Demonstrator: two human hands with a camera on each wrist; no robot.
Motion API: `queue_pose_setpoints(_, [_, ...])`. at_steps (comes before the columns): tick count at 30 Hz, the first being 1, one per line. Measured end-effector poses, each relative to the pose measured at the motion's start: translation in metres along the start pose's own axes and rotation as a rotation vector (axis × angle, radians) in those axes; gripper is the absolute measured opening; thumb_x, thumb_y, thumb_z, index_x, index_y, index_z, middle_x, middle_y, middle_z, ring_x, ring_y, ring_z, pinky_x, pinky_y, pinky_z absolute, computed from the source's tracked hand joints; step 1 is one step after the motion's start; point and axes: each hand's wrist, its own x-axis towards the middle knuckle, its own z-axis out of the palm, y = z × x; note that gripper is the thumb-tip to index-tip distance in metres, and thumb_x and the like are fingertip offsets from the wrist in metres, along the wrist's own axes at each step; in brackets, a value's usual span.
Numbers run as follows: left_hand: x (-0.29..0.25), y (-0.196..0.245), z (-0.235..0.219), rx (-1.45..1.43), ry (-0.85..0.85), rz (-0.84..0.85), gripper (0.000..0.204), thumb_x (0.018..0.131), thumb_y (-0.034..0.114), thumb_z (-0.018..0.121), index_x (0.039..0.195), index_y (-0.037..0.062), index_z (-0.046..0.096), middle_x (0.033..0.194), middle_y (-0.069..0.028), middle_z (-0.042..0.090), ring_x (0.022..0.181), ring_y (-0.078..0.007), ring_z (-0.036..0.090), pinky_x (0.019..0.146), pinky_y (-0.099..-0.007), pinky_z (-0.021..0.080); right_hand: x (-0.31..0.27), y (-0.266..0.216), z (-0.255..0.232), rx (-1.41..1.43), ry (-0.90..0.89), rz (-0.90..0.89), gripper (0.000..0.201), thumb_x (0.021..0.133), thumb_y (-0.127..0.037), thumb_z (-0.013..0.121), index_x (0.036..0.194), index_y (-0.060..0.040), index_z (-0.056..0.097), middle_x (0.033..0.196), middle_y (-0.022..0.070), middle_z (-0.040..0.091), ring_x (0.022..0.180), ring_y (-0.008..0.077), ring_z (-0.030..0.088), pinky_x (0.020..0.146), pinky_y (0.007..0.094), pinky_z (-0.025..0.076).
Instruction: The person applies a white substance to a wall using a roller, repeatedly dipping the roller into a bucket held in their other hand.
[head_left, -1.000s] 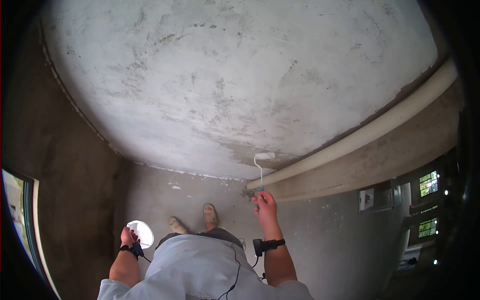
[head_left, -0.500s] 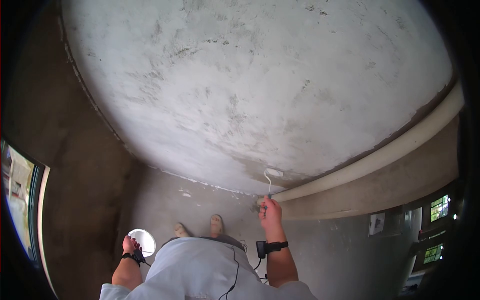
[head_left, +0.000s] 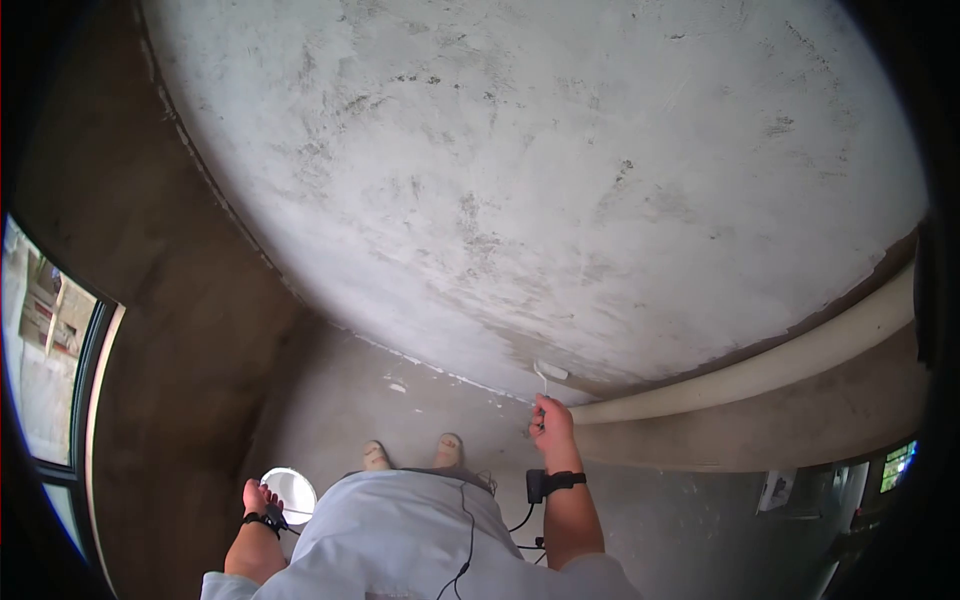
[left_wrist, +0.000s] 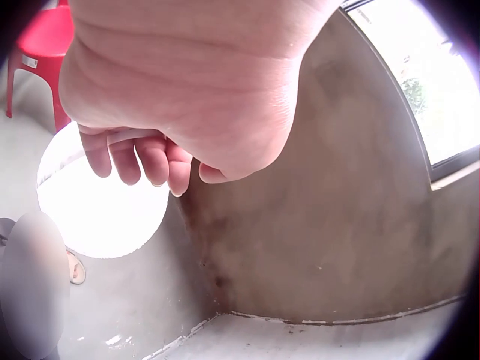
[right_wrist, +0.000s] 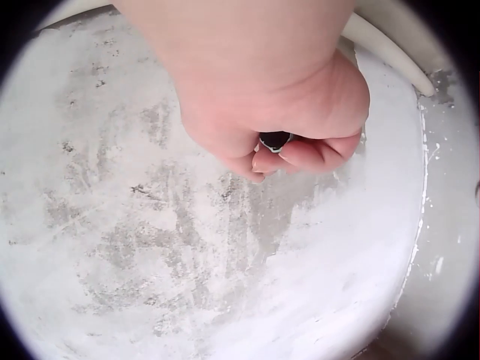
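My right hand (head_left: 553, 427) grips the handle of a paint roller (head_left: 552, 370), whose white sleeve lies against the low part of the wall. In the right wrist view, the black end of the roller handle (right_wrist: 275, 141) shows between the curled fingers; the sleeve is hidden behind the hand there. Down at my left side, my left hand (head_left: 257, 497) holds a white bucket (head_left: 293, 488) by its handle. The left wrist view shows the curled fingers (left_wrist: 154, 161) round a pale handle strip, with the bright bucket hanging beneath.
A patchy whitish wall (head_left: 480, 200) rises ahead. A thick pale pipe (head_left: 740, 385) runs along its right side. On the left stand a brown wall (head_left: 200, 350) and a window (head_left: 50, 340). A red chair (left_wrist: 49, 37) shows behind the left hand.
The right hand and roller have shifted slightly right and lower in the head view, while the whole view has turned. Both hands keep their holds.
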Motion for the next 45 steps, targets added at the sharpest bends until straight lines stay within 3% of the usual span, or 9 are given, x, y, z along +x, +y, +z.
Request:
queue_pose_setpoints(7, [-0.039, -0.028, -0.008, -0.15, 0.062, 0.043, 0.021, 0.082, 0.037, 0.053, 0.076, 0.0178, 0.047, 0.074, 0.0023, 0.044, 0.077, -0.0179, 0.044, 0.078, -0.0363, 0.039, 0.09, 0.025, -0.031, 0.101, -0.052, 0.272, 0.014, 0.089, -0.021, 0.069, 0.089, -0.0152, 0.056, 0.077, 0.0009, 0.057, 0.055, 0.0083, 0.046, 0.046, 0.0251, 0.034])
queue_pose_setpoints(17, [-0.056, -0.054, -0.033, -0.189, 0.09, 0.093, 0.023, 0.083, 0.038, 0.051, 0.084, 0.0154, 0.047, 0.074, 0.0017, 0.041, 0.073, -0.0168, 0.04, 0.072, -0.0357, 0.036, 0.119, 0.042, -0.041, 0.013, -0.014, 0.406, 0.018, 0.089, -0.025, 0.071, 0.088, -0.0151, 0.055, 0.083, 0.0041, 0.057, 0.06, 0.0085, 0.049, 0.049, 0.0242, 0.037])
queue_pose_setpoints(22, [-0.053, -0.067, -0.047, -0.164, 0.114, 0.05, 0.031, 0.083, 0.04, 0.05, 0.099, 0.0139, 0.054, 0.081, 0.0028, 0.043, 0.078, -0.0156, 0.041, 0.077, -0.0347, 0.037, 0.122, 0.038, -0.048, 0.039, -0.017, 0.369, 0.021, 0.09, -0.031, 0.07, 0.092, -0.0157, 0.055, 0.084, 0.0027, 0.056, 0.061, 0.0077, 0.049, 0.049, 0.0239, 0.036])
queue_pose_setpoints(24, [-0.05, -0.072, -0.052, -0.168, 0.132, 0.03, 0.045, 0.083, 0.041, 0.051, 0.116, 0.0112, 0.057, 0.092, -0.0001, 0.047, 0.092, -0.0188, 0.045, 0.093, -0.0394, 0.038, 0.118, 0.031, -0.048, 0.028, -0.033, 0.36, 0.021, 0.091, -0.033, 0.069, 0.093, -0.0161, 0.056, 0.083, 0.0019, 0.055, 0.059, 0.0073, 0.048, 0.049, 0.024, 0.036])
queue_pose_setpoints(26, [-0.047, -0.067, -0.047, -0.184, 0.162, 0.015, 0.044, 0.083, 0.041, 0.051, 0.117, 0.0119, 0.057, 0.097, -0.0006, 0.049, 0.096, -0.019, 0.046, 0.095, -0.039, 0.038, 0.113, 0.028, -0.044, 0.026, -0.045, 0.356, 0.021, 0.092, -0.035, 0.068, 0.094, -0.0165, 0.057, 0.082, 0.0011, 0.055, 0.058, 0.0068, 0.047, 0.049, 0.0241, 0.035])
queue_pose_setpoints(31, [-0.082, -0.048, -0.02, -0.343, 0.244, -0.065, 0.02, 0.084, 0.036, 0.052, 0.086, 0.0164, 0.054, 0.061, 0.006, 0.044, 0.063, -0.0146, 0.048, 0.073, -0.0383, 0.046, 0.1, 0.015, -0.043, 0.004, -0.075, 0.244, 0.023, 0.094, -0.039, 0.065, 0.097, -0.0163, 0.06, 0.075, -0.001, 0.055, 0.052, 0.0055, 0.043, 0.047, 0.0238, 0.035])
queue_pose_setpoints(40, [-0.026, -0.005, -0.017, -0.413, 0.058, -0.124, 0.031, 0.084, 0.048, 0.054, 0.089, 0.0178, 0.055, 0.066, 0.0023, 0.047, 0.078, -0.0199, 0.05, 0.081, -0.0396, 0.044, 0.029, 0.02, -0.022, 0.003, -0.027, 0.068, 0.025, 0.094, -0.036, 0.066, 0.099, -0.0128, 0.06, 0.077, -0.0001, 0.053, 0.054, 0.0071, 0.041, 0.047, 0.0241, 0.033])
queue_pose_setpoints(41, [-0.026, 0.001, -0.015, -0.475, -0.004, -0.132, 0.041, 0.082, 0.054, 0.056, 0.096, 0.0149, 0.057, 0.087, -0.0011, 0.049, 0.089, -0.0207, 0.049, 0.084, -0.0405, 0.043, 0.019, 0.019, -0.016, 0.008, -0.037, 0.029, 0.025, 0.093, -0.036, 0.066, 0.099, -0.0123, 0.06, 0.077, -0.0002, 0.052, 0.055, 0.0074, 0.04, 0.046, 0.0242, 0.033])
queue_pose_setpoints(45, [-0.033, 0.026, -0.001, -0.501, -0.105, -0.168, 0.044, 0.082, 0.057, 0.056, 0.096, 0.0152, 0.058, 0.09, -0.0029, 0.05, 0.094, -0.0225, 0.048, 0.087, -0.0406, 0.041, -0.024, 0.015, 0.004, -0.011, 0.002, -0.048, 0.025, 0.093, -0.035, 0.066, 0.099, -0.0115, 0.059, 0.077, -0.0007, 0.051, 0.057, 0.0076, 0.04, 0.047, 0.024, 0.033])
